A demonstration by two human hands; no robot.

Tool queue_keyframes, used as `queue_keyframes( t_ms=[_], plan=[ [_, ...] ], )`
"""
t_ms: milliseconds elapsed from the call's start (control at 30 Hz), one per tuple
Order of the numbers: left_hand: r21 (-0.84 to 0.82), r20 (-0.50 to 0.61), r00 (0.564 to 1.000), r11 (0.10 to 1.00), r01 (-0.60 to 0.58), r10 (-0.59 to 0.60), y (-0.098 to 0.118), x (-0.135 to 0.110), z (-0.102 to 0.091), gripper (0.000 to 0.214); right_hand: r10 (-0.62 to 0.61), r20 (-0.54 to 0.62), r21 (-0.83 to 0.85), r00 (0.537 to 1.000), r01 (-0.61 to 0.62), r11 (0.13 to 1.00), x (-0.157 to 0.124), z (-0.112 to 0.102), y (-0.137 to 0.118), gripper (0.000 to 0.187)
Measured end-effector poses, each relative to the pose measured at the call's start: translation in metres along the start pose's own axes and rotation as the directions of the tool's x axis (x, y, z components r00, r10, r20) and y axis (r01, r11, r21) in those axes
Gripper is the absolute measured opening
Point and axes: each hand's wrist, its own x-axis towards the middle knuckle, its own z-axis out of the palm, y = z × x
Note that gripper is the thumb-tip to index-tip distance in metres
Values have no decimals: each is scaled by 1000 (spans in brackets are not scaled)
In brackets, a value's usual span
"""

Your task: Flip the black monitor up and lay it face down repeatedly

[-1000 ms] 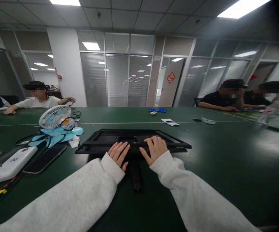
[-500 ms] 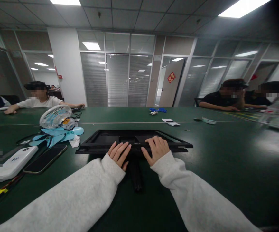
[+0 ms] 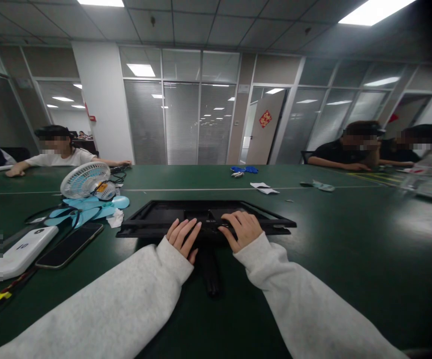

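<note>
Thumb of my right hand (image 3: 246,231) edges slightly upward toward its fingers | black monitor (image 3: 210,227) unshifted, centred before me on the green table (image 3: 354,264) | left hand (image 3: 180,236) laid straight-fingered over its near edge, right fingers curled; grip, I cannot tell | seemingly a minor handhold adjustment

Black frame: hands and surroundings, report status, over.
Left hand on near edge of black frame. Right hand at same edge, fingers curled. Fan, phone off to left.
</note>
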Motion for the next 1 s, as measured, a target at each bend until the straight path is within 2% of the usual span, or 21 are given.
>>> queue_keyframes(
  t_ms=[200, 600, 1000],
  plan=[
    [6, 5, 1000, 1000, -3, 3, -1, -2, 1, 56, -40, -45, 46, 998, 42, 998, -1, 3, 3, 27],
    [7, 27, 1000, 1000, 2, -2, 0, -1, -1, 54, -107, -51, 69, 993, 111, 991, -2, 6, 4, 26],
    [5, 21, 1000, 1000, -15, 14, -1, 0, -1, 52, -170, -145, 79, 975, 183, 980, -4, 15, 9, 25]
  ],
)
